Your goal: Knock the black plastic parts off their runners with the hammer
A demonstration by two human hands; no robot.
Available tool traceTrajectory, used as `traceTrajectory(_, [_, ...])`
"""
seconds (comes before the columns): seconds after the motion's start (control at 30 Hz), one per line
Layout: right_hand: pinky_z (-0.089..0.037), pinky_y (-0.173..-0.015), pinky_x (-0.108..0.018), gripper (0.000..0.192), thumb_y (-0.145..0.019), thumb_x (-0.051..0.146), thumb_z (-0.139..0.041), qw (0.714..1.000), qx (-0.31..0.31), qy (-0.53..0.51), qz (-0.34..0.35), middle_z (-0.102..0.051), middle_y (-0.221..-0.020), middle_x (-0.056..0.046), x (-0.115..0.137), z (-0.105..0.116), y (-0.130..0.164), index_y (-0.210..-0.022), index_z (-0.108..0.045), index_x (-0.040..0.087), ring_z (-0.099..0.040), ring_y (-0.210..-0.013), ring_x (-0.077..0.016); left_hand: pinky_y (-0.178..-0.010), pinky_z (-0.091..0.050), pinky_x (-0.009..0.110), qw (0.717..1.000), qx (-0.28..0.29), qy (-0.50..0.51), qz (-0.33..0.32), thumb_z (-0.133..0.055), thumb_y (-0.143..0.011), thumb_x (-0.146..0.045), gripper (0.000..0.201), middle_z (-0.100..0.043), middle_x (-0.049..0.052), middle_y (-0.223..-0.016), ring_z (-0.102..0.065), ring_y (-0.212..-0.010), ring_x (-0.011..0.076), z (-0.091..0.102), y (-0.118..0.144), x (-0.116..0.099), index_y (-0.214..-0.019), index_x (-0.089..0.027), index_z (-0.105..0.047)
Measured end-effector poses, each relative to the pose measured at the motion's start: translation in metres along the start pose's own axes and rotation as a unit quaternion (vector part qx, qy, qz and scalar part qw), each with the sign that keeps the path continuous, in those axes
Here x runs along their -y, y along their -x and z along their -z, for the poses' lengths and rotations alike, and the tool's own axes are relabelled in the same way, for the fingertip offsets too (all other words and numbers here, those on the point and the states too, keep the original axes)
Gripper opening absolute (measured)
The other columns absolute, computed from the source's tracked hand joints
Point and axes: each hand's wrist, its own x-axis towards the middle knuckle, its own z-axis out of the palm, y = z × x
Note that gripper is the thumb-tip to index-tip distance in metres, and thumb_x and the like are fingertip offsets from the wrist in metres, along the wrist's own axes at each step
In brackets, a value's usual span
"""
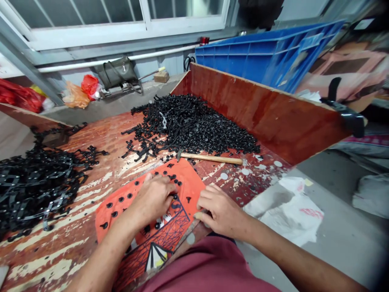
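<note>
An orange printed cloth (191, 178) lies on the worn wooden table before me, with several small black round-headed pieces (114, 213) scattered over it. My left hand (155, 195) is above the cloth with its fingers curled down. Its fingertips are close to a black piece (175, 197), and whatever they grip is hidden. At the cloth's right edge, my right hand (217, 210) is closed, thumb against bent fingers; what is inside cannot be made out. A hammer (212, 157) with a wooden handle rests just beyond the cloth, in front of a heap of small black parts (197, 123).
Linked black strips (36, 186) are piled at the left. A reddish wooden board (258, 109) walls the table's right side, with a blue crate (240, 61) behind it. White plastic sheeting (288, 211) lies at right. A dark green bag (118, 72) sits on the back ledge.
</note>
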Motion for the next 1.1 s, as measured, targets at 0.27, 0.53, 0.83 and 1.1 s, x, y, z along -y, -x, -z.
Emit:
traceTrajectory(0.27, [-0.034, -0.084, -0.034, 0.005, -0.089, 0.023, -0.069, 0.998, -0.042, 0.037, -0.022, -0.067, -0.091, -0.005, -0.012, -0.006, -0.072, -0.092, -0.068, 0.019, -0.056, -0.089, -0.0207, -0.08, -0.034, 0.037, 0.998, -0.021, -0.014, 0.062, -0.055, -0.089, -0.019, 0.019, -0.069, 0.005, -0.083, -0.061, -0.088, 0.0227, -0.008, -0.001, 0.003, -0.076, -0.02, -0.069])
traceTrajectory(0.53, [-0.032, -0.078, -0.032, 0.013, -0.079, 0.021, -0.077, 1.0, -0.002, 0.022, 0.004, -0.066, -0.076, 0.0, -0.012, -0.005, -0.065, -0.074, -0.066, 0.018, -0.056, -0.079, -0.0185, -0.08, -0.037, 0.035, 0.981, -0.047, 0.155, 0.103, -0.06, -0.089, -0.02, 0.017, -0.067, 0.002, -0.08, -0.06, -0.082, 0.0188, -0.021, 0.035, -0.019, -0.074, -0.022, -0.069])
traceTrajectory(0.83, [-0.031, -0.086, -0.034, 0.009, -0.09, 0.013, -0.064, 0.998, -0.03, 0.039, 0.026, -0.068, -0.096, -0.004, -0.021, -0.007, -0.106, -0.093, -0.07, 0.02, -0.053, -0.093, -0.0204, -0.077, -0.037, 0.032, 0.964, -0.019, 0.212, 0.158, -0.057, -0.088, -0.02, 0.018, -0.068, 0.0, -0.077, -0.061, -0.078, 0.0177, -0.024, 0.038, -0.02, -0.075, -0.021, -0.07])
traceTrajectory(1.1, [-0.03, -0.083, -0.035, 0.015, -0.088, 0.011, -0.062, 0.995, -0.018, 0.091, 0.027, -0.066, -0.081, -0.005, -0.027, -0.002, -0.102, -0.075, -0.068, 0.017, -0.052, -0.084, -0.0212, -0.08, -0.032, 0.036, 0.973, -0.018, 0.114, 0.202, -0.06, -0.083, -0.021, 0.012, -0.07, -0.001, -0.079, -0.063, -0.083, 0.0201, -0.026, 0.036, -0.03, -0.074, -0.023, -0.068])
